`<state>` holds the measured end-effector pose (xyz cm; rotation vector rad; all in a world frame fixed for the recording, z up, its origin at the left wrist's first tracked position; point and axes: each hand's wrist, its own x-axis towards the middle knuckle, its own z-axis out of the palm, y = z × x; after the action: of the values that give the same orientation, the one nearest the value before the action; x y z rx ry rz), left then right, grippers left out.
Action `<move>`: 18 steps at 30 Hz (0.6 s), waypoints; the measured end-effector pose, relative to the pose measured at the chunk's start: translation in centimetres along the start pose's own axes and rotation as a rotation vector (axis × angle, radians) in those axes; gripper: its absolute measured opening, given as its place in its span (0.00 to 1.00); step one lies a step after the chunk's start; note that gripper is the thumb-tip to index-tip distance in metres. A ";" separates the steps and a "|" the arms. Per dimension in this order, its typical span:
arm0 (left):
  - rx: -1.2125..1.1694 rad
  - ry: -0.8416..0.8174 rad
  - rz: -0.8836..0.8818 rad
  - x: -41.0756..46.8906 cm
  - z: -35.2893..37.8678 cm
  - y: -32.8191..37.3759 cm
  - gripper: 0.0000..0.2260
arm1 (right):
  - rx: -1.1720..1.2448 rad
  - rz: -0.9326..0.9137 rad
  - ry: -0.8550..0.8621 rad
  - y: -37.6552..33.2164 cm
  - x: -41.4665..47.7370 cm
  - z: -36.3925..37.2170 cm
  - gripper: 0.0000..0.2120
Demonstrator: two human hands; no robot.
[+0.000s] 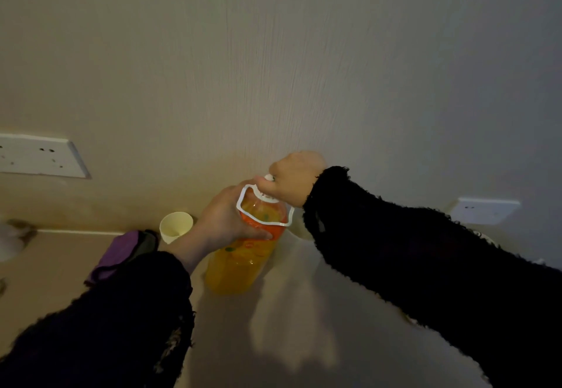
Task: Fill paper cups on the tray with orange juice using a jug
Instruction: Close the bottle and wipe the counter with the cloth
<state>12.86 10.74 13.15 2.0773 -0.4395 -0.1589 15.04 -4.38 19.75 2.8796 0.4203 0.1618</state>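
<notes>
Beige wall (273, 53) behind, left grip (222, 217) clasps the juice bottle (240, 266), right grip (292, 178) pinches its cap (269, 177).

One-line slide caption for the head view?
Left hand holds the orange juice bottle while right hand grips its cap, near a paper cup.

Pose: left hand (220, 220) is wrapping fingers round the bottle (240, 266) shoulder; right hand (293, 179) is curling over the cap (268, 177) from above. Both forearms, in black fuzzy sleeves, are extending forward
</notes>
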 end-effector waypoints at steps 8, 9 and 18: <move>0.032 -0.074 -0.004 0.1 -1.0 0.2 0.34 | -0.035 -0.309 0.090 -0.2 -0.5 -0.5 0.18; 0.041 -0.069 -0.001 0.1 -0.8 0.2 0.33 | -0.041 -0.267 0.106 -0.4 -0.5 -0.3 0.17; 0.119 -0.005 -0.017 -0.3 0.0 -0.6 0.41 | 0.127 0.020 0.064 -1.6 -0.9 0.3 0.22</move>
<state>12.76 11.07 12.62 2.1987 -0.4435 -0.1508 13.84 -3.25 19.00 3.0105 0.4284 0.2400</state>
